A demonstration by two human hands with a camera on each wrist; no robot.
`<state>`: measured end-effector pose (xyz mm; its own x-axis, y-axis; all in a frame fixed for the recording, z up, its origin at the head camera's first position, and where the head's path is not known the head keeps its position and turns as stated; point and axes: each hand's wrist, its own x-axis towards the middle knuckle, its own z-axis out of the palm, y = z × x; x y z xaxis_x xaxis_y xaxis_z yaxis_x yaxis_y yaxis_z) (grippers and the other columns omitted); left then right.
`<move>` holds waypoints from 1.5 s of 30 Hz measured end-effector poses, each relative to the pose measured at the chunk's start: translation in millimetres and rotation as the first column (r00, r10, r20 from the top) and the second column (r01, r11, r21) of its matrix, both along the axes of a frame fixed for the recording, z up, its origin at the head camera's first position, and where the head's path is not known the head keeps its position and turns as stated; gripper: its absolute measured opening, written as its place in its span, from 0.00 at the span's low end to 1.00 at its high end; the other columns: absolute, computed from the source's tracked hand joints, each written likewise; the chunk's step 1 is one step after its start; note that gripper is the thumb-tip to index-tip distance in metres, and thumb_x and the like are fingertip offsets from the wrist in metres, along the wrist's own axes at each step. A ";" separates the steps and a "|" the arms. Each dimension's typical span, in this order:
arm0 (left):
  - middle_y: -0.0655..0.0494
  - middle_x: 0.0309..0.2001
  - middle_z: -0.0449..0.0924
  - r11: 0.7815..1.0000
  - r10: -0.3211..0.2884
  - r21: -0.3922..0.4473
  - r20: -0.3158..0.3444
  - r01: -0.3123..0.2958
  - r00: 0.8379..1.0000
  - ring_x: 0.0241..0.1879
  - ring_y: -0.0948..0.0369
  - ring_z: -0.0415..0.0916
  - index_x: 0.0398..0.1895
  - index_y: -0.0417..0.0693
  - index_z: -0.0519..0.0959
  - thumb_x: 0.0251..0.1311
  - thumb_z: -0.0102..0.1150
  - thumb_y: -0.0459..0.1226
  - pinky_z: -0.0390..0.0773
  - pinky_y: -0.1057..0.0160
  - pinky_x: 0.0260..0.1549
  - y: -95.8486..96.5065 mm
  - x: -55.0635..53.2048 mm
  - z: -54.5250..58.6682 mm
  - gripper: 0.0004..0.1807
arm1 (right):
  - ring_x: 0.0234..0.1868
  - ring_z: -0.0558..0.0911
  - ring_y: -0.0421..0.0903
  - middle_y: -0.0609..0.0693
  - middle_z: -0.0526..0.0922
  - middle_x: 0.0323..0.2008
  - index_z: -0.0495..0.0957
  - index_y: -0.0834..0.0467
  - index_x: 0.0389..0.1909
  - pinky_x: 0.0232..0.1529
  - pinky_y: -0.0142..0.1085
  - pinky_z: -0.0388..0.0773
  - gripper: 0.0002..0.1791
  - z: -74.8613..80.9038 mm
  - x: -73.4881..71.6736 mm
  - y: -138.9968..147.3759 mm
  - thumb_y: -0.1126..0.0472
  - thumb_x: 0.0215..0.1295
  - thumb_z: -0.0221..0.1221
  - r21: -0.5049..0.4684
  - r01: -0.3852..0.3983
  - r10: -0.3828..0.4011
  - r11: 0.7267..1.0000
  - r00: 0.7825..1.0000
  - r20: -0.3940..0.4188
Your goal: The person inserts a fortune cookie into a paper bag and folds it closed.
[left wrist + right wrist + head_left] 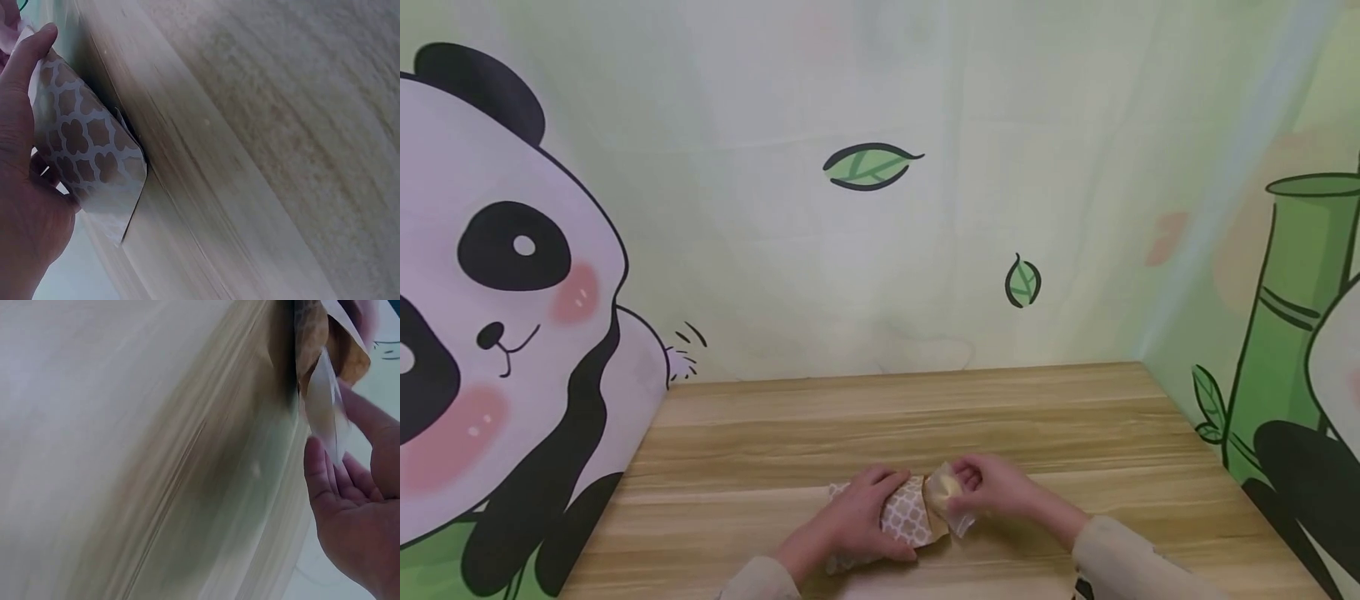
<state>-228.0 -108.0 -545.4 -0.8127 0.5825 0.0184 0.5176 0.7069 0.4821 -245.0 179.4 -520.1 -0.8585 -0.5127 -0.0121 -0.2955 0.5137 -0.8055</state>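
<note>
A brown paper bag with a white lattice print (906,518) lies on its side at the front of the table, its mouth facing right. My left hand (867,521) grips the bag across its middle, thumb on the near side and fingers over the far side. In the left wrist view the bag's flat bottom end (115,206) sticks out past the palm. At the mouth, a clear plastic packet with something pale yellow inside (943,493) is pinched by my right hand (996,487). The right wrist view shows the packet (324,409) between thumb and fingers, close against the bag's open edge.
The wood-grain table (910,417) runs back to a pale printed backdrop (760,250). A large panda print (512,167) covers the left side, with green bamboo (1300,250) printed on the right.
</note>
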 end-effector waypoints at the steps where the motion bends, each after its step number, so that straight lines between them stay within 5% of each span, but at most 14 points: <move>1: 0.49 0.71 0.71 1.000 -0.001 0.000 -0.001 0.001 1.000 0.69 0.50 0.70 0.81 0.49 0.67 0.42 0.82 0.65 0.76 0.45 0.67 0.6 0.4 0.0 0.63 | 0.41 0.81 0.41 0.48 0.84 0.42 0.80 0.71 0.57 0.42 0.30 0.81 0.31 -1.2 -1.5 -3.0 0.60 0.56 0.79 0.005 0.004 -0.004 1.000 1.000 -0.014; 7: 0.51 0.70 0.72 1.000 0.001 0.001 0.017 -0.001 1.000 0.68 0.51 0.71 0.81 0.50 0.67 0.41 0.82 0.65 0.76 0.46 0.66 3.2 3.8 1.5 0.63 | 0.37 0.79 0.39 0.47 0.82 0.37 0.79 0.69 0.54 0.38 0.29 0.79 0.30 -9.4 -2.9 -14.9 0.62 0.53 0.81 -0.001 0.017 -0.017 1.000 0.998 -0.055; 12: 0.51 0.71 0.71 1.000 0.004 -0.011 0.022 -0.004 1.000 0.69 0.50 0.70 0.81 0.51 0.67 0.42 0.82 0.66 0.75 0.45 0.67 4.1 4.9 3.8 0.63 | 0.38 0.81 0.40 0.49 0.84 0.38 0.81 0.68 0.51 0.41 0.30 0.81 0.22 -9.5 0.6 -14.1 0.59 0.64 0.75 -0.055 0.035 -0.036 0.998 0.999 -0.018; 20: 0.52 0.71 0.71 1.000 -0.009 -0.024 0.014 0.009 1.000 0.70 0.51 0.69 0.81 0.52 0.67 0.41 0.82 0.66 0.75 0.45 0.68 4.8 4.7 3.4 0.63 | 0.40 0.84 0.42 0.53 0.87 0.39 0.84 0.67 0.46 0.43 0.31 0.83 0.10 -8.1 -1.6 -7.5 0.69 0.67 0.69 -0.122 -0.039 0.041 0.992 0.999 0.014; 36: 0.47 0.73 0.70 0.999 0.032 0.031 0.036 -0.033 0.999 0.69 0.48 0.71 0.82 0.48 0.65 0.42 0.82 0.65 0.77 0.43 0.66 6.8 5.7 4.2 0.65 | 0.39 0.85 0.43 0.58 0.87 0.39 0.83 0.70 0.45 0.41 0.30 0.84 0.10 -19.7 7.8 -14.0 0.69 0.67 0.69 -0.292 0.230 -0.225 0.928 0.973 0.050; 45: 0.46 0.74 0.70 0.998 0.045 0.032 0.016 -0.045 0.999 0.71 0.46 0.69 0.82 0.48 0.66 0.43 0.82 0.65 0.75 0.40 0.67 9.6 5.1 2.1 0.64 | 0.42 0.87 0.47 0.59 0.88 0.41 0.83 0.70 0.46 0.45 0.30 0.85 0.12 -29.9 20.5 -25.3 0.70 0.65 0.71 -0.345 0.248 -0.250 0.905 0.967 0.038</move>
<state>-222.9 -98.4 -543.3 -0.8383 0.5447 0.0236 0.4779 0.7133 0.5126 -224.6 154.2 -550.0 -0.9582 -0.2535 0.1327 -0.2001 0.2623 -0.9440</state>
